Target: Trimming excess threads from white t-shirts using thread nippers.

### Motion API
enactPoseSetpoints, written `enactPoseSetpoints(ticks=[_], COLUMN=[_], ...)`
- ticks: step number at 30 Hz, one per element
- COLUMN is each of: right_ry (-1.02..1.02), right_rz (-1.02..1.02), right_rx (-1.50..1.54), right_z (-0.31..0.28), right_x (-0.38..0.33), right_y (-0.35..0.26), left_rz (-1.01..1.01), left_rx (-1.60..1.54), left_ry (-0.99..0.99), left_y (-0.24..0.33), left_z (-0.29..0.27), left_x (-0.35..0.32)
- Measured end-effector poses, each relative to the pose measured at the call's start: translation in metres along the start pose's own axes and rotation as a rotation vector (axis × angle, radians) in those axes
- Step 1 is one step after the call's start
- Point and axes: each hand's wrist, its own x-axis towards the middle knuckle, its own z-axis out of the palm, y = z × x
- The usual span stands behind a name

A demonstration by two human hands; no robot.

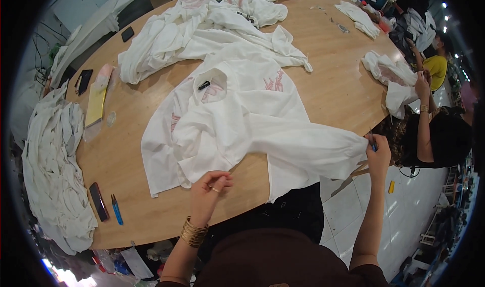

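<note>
Two hands are observed, both yours. Your left hand (211, 190) stands partly open, fingers loosely curled, just beside the shirt's near edge; nothing is seen in it, and contact with the cloth cannot be told. Your right hand (379, 156) is closed round a small blue tool (374, 147), mostly hidden by the fingers, at the end of the sleeve (316, 146). Whether those fingers also grip the cuff cannot be told.

The white shirt (217, 127) lies rumpled before you on the desk (129, 173), collar facing away from you, with a black label (204, 85) inside the neck and pink lettering on the cloth. Its sleeve stretches right, past the desk's near edge, to your right hand.

Beyond the shirt is a heap of white garments (174, 39). At your left are a cloth pile (53, 165), a phone (99, 202) and blue tweezers (116, 210), the last two side by side.
</note>
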Motion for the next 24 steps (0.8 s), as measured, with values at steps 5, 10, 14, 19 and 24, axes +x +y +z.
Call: enactPoseSetpoints(ticks=[5, 10, 14, 19, 24], right_ry=[-0.244, -0.727, -0.657, -0.642, -0.91], right_rz=[-0.175, -0.493, -0.567, -0.504, -0.106], right_rx=[0.015, 0.131, 0.195, 0.195, 0.464], right_z=[0.05, 0.133, 0.192, 0.206, 0.163], right_x=[-0.048, -0.108, -0.109, -0.094, -0.078], right_y=[-0.044, -0.094, -0.096, -0.106, -0.141], left_rz=[0.063, 0.141, 0.349, 0.507, 0.616], left_rx=[0.377, 0.607, 0.783, 0.844, 0.874], left_ry=[0.094, -0.015, 0.103, 0.299, 0.282], left_y=[0.001, -0.018, -0.034, -0.036, -0.027], left_z=[-0.007, 0.006, -0.002, -0.003, -0.001], left_x=[0.004, 0.006, 0.024, 0.033, 0.035])
